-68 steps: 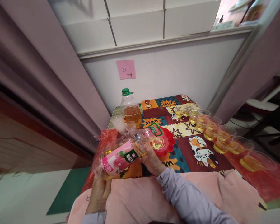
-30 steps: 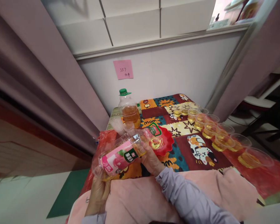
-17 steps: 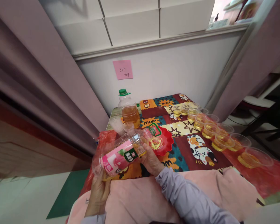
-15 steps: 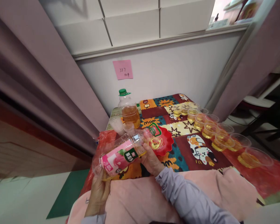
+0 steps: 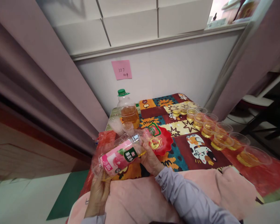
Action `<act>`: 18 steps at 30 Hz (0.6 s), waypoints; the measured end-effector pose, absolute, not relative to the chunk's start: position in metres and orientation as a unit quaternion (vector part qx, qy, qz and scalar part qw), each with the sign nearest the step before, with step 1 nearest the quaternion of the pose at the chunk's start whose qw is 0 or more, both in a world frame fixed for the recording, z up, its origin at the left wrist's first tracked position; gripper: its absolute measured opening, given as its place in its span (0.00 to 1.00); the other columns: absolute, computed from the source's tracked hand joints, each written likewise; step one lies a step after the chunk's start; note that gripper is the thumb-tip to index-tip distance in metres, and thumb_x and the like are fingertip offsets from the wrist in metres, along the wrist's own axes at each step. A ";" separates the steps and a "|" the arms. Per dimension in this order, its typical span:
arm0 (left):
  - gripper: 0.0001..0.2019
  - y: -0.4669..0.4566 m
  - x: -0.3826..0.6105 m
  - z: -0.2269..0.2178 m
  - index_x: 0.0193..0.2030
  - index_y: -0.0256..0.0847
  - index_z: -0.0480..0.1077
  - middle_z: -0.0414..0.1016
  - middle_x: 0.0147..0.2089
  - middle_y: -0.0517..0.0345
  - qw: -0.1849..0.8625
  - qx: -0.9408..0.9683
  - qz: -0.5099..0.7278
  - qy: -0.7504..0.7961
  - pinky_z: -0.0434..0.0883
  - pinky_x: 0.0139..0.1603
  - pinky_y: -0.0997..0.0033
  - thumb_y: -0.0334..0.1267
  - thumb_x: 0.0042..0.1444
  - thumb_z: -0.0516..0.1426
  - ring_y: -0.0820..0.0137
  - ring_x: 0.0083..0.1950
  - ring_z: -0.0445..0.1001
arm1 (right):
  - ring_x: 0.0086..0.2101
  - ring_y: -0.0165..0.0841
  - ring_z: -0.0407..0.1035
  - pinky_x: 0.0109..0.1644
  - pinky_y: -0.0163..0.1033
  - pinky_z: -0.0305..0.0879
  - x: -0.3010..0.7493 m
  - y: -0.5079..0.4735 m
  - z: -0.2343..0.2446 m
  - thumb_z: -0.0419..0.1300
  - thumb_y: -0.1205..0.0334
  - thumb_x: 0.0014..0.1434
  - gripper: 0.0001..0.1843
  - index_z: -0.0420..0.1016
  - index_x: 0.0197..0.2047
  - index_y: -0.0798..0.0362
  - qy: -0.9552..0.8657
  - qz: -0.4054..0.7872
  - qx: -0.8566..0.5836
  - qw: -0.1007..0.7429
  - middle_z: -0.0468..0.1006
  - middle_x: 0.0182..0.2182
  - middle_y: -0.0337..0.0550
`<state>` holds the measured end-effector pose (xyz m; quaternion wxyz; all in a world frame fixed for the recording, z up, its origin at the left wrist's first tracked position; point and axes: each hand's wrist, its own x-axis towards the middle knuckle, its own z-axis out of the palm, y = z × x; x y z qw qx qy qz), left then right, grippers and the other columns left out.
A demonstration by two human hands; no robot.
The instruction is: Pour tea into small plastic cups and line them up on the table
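A clear plastic bottle (image 5: 118,157) with a pink label and a little yellowish liquid lies tilted between my two hands, its neck toward the right. Beneath its base end, my left hand (image 5: 100,186) is closed in a grip. Closer to the neck, my right hand (image 5: 149,158) wraps round the lower side. The bottle's open mouth, with a green ring handle (image 5: 154,129), is over a red scalloped dish (image 5: 164,141). Whether any liquid leaves the mouth cannot be made out.
Behind the bottle stands a large jug (image 5: 130,115) of amber liquid with a green cap. Stacked clear cups (image 5: 116,125) are beside it. Several cups of yellow liquid (image 5: 208,130) line the table's right side. A pink cloth (image 5: 140,196) covers the near edge.
Both hands keep hold of the bottle in almost the same tilted pose. The whole view has shifted very slightly.
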<state>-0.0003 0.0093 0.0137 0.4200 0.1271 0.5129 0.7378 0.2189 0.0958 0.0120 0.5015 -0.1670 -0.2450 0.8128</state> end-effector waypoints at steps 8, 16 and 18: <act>0.31 0.008 0.001 0.016 0.55 0.43 0.87 0.91 0.57 0.51 0.413 0.135 0.731 0.526 0.86 0.57 0.68 0.40 0.43 0.85 0.55 0.60 0.88 | 0.51 0.49 0.87 0.47 0.55 0.90 0.218 0.095 0.014 0.77 0.26 0.60 0.41 0.83 0.66 0.42 -0.237 0.811 -0.172 0.507 0.92 0.57 0.46; 0.33 0.008 -0.003 0.010 0.58 0.45 0.87 0.90 0.60 0.50 0.412 0.145 0.726 0.531 0.85 0.54 0.73 0.42 0.44 0.85 0.56 0.61 0.88 | 0.53 0.51 0.87 0.50 0.57 0.90 0.219 0.096 0.015 0.77 0.27 0.60 0.42 0.82 0.67 0.44 -0.234 0.814 -0.177 0.501 0.92 0.57 0.49; 0.31 0.008 -0.003 0.010 0.56 0.44 0.87 0.91 0.58 0.49 0.410 0.144 0.726 0.532 0.85 0.53 0.74 0.42 0.43 0.85 0.55 0.62 0.88 | 0.54 0.51 0.86 0.50 0.57 0.90 0.219 0.096 0.016 0.78 0.28 0.60 0.42 0.81 0.68 0.42 -0.229 0.812 -0.177 0.506 0.92 0.59 0.47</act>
